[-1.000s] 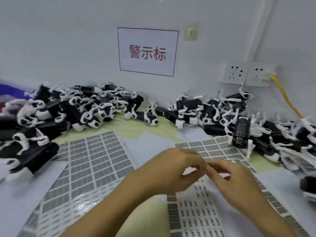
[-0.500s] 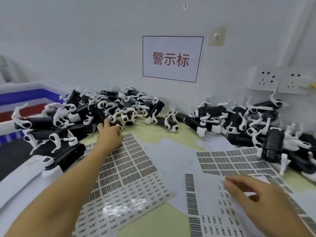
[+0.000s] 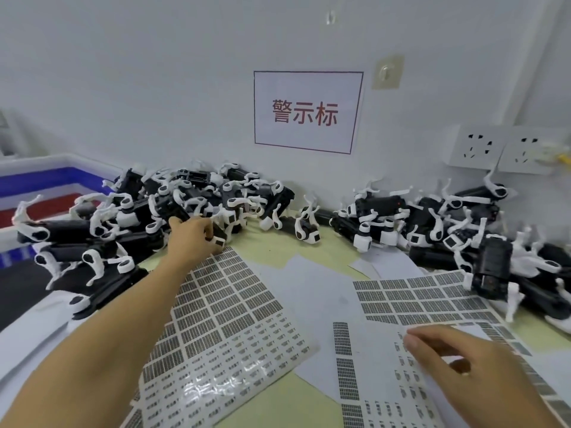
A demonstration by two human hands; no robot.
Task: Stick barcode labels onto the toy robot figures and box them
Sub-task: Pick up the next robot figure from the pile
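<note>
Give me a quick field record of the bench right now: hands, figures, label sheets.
left hand: left hand reaches into the left pile of black-and-white plastic toy robot figures, fingers curled on one figure
right hand: right hand over the near right barcode label sheet, fingertips pinched together; whether they hold a label cannot be told
other figures: second pile along the wall at right
other sheets: glossy barcode label sheet under the left forearm
box: none visible

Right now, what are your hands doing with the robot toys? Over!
Left hand gripping a toy robot at the left pile's edge. Right hand on the label sheet, fingers loosely bent. Nothing boxed yet; loose sheets cover the table.
</note>
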